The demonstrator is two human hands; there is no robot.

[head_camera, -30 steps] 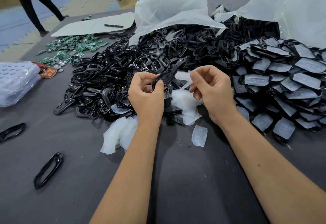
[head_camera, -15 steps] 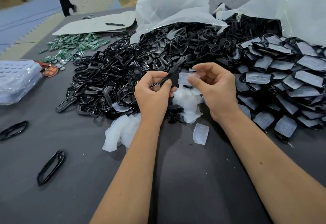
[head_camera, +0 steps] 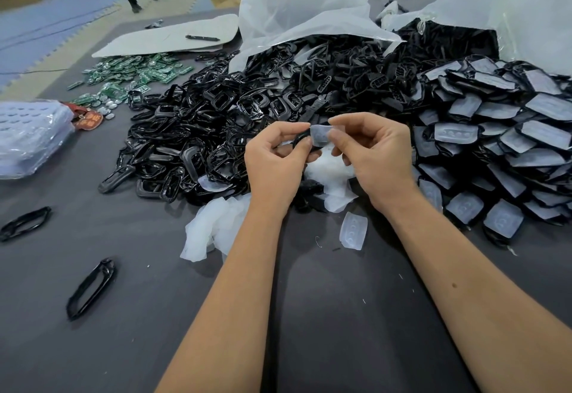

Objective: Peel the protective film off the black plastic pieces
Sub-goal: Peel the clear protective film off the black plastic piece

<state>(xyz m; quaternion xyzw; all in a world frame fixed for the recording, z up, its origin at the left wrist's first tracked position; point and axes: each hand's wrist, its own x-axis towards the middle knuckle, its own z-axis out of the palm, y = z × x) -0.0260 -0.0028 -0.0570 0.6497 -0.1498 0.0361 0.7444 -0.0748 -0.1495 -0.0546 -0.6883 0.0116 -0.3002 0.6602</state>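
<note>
Left hand (head_camera: 272, 160) pinching small black plastic ring-shaped piece (head_camera: 299, 141) between thumb and forefinger, held above the dark grey cloth-covered worktop (head_camera: 340, 315). Right hand (head_camera: 376, 157) pinching thin translucent white protective film (head_camera: 322, 135) at its edge, fingertips curled round it. Film touching the piece on its left side, mostly lifted away (fully detached or not: cannot tell, fingers in the way). Judged mid-peel on this one piece, near the end of the pull.

Directly under the hands: heap of crumpled translucent peeled films (head_camera: 332, 180), plus a second loose wad of white film (head_camera: 213, 228) nearer the left forearm and one flat moulded clear film sheet (head_camera: 353, 231) lying alone just beside it. Reads as a fair number already stripped.

Left of the hands: big pile of glossy bare black plastic frames (head_camera: 185, 145), probably the finished ones. Two stray black oval frames (head_camera: 91, 289) well apart on the near-left worktop.

Right of the hands: large stack of black plastic pieces still covered in cloudy film (head_camera: 510, 145), clearly untouched (lots of them). More black parts spilling from white plastic bags (head_camera: 303, 15) behind.

Judgement: task well under way but far from done; roughly half the visible stock still filmed.
</note>
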